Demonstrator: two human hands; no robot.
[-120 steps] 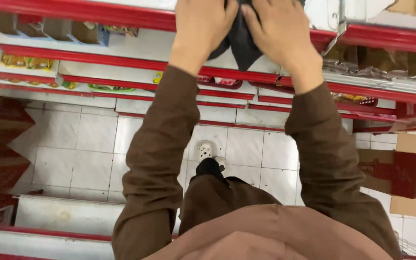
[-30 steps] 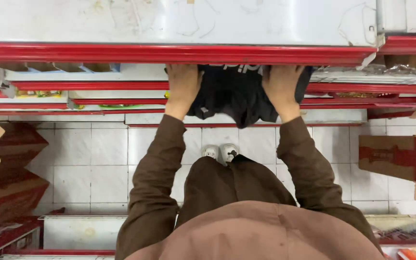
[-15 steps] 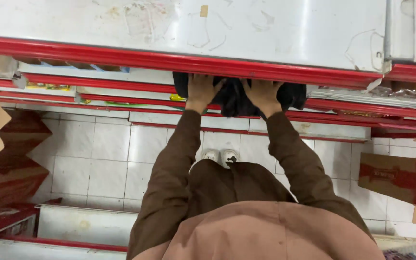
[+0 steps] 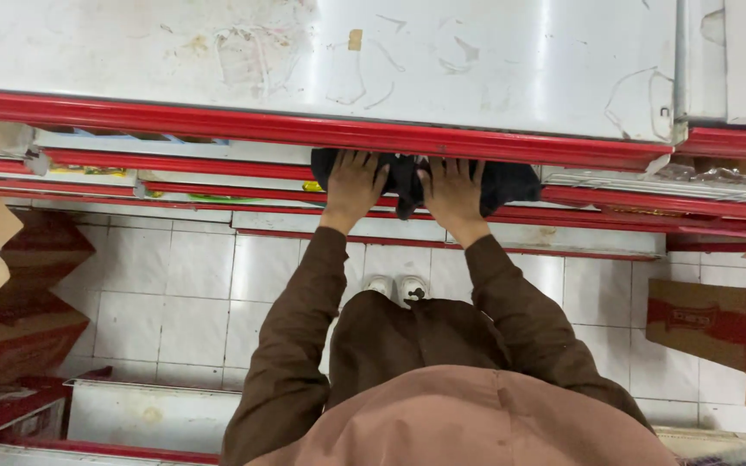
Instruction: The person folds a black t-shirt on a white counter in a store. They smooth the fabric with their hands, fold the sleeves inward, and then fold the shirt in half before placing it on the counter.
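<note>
My left hand (image 4: pixel 353 187) and my right hand (image 4: pixel 454 195) press side by side on a dark black cloth (image 4: pixel 506 184) that lies on a shelf just under the red front edge (image 4: pixel 321 131) of the white top shelf (image 4: pixel 304 52). The fingers of both hands are spread flat on the cloth and point away from me. The cloth sticks out to the right of my right hand and a fold hangs down between the hands. Brown sleeves cover both arms.
Red-edged shelves (image 4: pixel 615 200) with packaged goods run left and right below the cloth. Brown cardboard boxes stand at the left (image 4: pixel 19 311) and at the right (image 4: pixel 718 332) on the white tiled floor (image 4: pixel 174 293). My light shoes (image 4: pixel 397 287) show below.
Both hands have moved the black cloth down from high up to the shelf under the top board. In the last half second they stayed on it and spread flatter.
</note>
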